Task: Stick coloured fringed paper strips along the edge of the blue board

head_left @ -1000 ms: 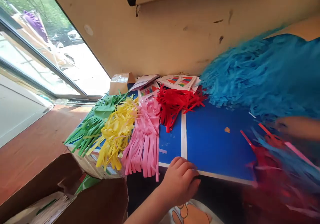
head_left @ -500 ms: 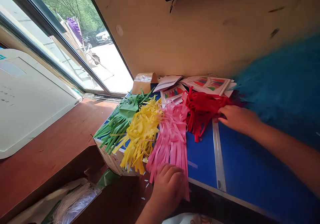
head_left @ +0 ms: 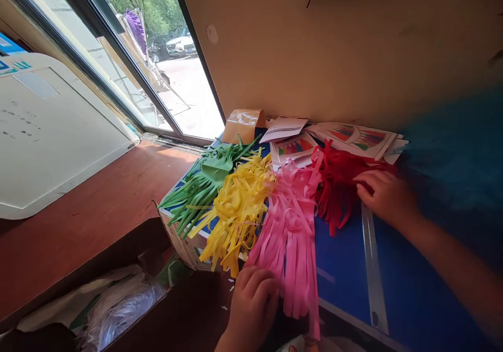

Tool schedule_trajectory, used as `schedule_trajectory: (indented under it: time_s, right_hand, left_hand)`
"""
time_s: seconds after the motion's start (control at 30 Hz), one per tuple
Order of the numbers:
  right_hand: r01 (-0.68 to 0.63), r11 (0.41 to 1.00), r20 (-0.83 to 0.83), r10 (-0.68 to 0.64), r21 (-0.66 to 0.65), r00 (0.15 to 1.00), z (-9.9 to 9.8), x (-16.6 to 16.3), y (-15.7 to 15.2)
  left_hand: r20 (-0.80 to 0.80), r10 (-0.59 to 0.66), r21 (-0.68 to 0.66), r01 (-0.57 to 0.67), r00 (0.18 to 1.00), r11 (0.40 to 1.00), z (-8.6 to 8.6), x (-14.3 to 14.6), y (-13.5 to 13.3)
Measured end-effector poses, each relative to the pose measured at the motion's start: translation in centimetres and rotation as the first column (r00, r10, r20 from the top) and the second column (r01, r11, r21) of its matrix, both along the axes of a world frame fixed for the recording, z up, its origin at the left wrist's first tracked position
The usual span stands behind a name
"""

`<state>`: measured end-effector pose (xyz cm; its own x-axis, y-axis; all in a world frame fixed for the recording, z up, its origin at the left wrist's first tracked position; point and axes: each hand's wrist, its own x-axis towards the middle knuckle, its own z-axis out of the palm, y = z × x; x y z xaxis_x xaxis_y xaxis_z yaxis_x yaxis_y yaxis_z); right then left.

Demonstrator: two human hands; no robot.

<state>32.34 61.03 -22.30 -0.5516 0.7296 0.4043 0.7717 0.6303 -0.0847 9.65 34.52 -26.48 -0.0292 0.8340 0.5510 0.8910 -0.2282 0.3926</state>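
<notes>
My right hand (head_left: 387, 195) rests at the right part of a red bundle of fringed strips (head_left: 334, 184), its thumb and forefinger apart over the strips. My left hand (head_left: 253, 297) is beside the lower left edge of a pink bundle of fringed strips (head_left: 293, 226). Its fingers curl down, hiding whatever may be under them. To the left of the pink lie a yellow bundle of strips (head_left: 239, 205) and a green one (head_left: 212, 171). All these bundles lie in a row on a blue surface (head_left: 341, 268), the pink ends hanging over its front edge.
Behind the bundles, printed picture sheets (head_left: 353, 134) and a brown paper piece (head_left: 243, 124) lie along the wall. A cardboard box (head_left: 129, 239) holding clear plastic (head_left: 126, 299) stands lower left. A whiteboard (head_left: 58, 142) leans near the window. A blurred teal mass (head_left: 463, 137) fills the right side.
My view has shifted, so the scene sits further right. My left hand has moved left off the pink strips to their edge. My right hand has slid slightly left over the red strips.
</notes>
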Motion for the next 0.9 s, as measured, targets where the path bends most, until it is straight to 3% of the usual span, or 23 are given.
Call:
schedule_trajectory:
  time_s: [0.07,0.13,0.27,0.37,0.47,0.53,0.67,0.8,0.9]
  right_hand:
    - [-0.164,0.986,-0.026,0.164,0.005,0.986,-0.5,-2.1,-3.3]
    - [-0.432,0.902,-0.045,0.432,-0.001,0.901,-1.3,-4.1,-6.9]
    - [-0.508,0.861,-0.017,0.509,0.012,0.861,-2.6,-5.3,-12.2]
    - [-0.560,0.825,-0.017,0.563,0.072,0.827,-2.4,-4.1,-14.3]
    - [-0.562,0.819,-0.085,0.572,0.117,0.816,-1.9,-2.7,-15.8]
    - [-0.539,0.832,-0.133,0.554,0.130,0.822,-2.0,-1.9,-16.7]
    - [-0.454,0.876,-0.186,0.479,0.163,0.858,-3.6,0.0,-17.8]
    - [-0.323,0.934,-0.239,0.351,0.149,0.905,-6.2,3.0,-18.3]
    - [-0.263,0.951,-0.253,0.297,0.160,0.921,-7.5,5.1,-18.5]
  left_hand:
    - [-0.084,0.034,0.006,-0.034,0.996,0.999,0.0,0.4,0.3]
    - [-0.181,0.049,-0.009,-0.051,0.982,0.999,0.1,0.7,0.5]
    - [-0.246,0.104,-0.005,-0.109,0.964,0.994,0.4,-0.5,0.7]
    - [-0.254,0.268,0.012,-0.274,0.929,0.962,1.2,-3.3,2.0]
    - [-0.314,0.350,-0.142,-0.408,0.883,0.902,2.6,-6.7,5.1]
    - [-0.451,0.224,-0.324,-0.392,0.864,0.861,3.7,-8.7,7.8]
    - [-0.527,0.109,-0.410,-0.364,0.843,0.836,5.0,-11.5,11.6]
    - [-0.534,0.008,-0.471,-0.306,0.846,0.828,5.5,-12.6,12.0]
    - [-0.513,0.000,-0.492,-0.294,0.859,0.819,5.6,-12.5,11.5]
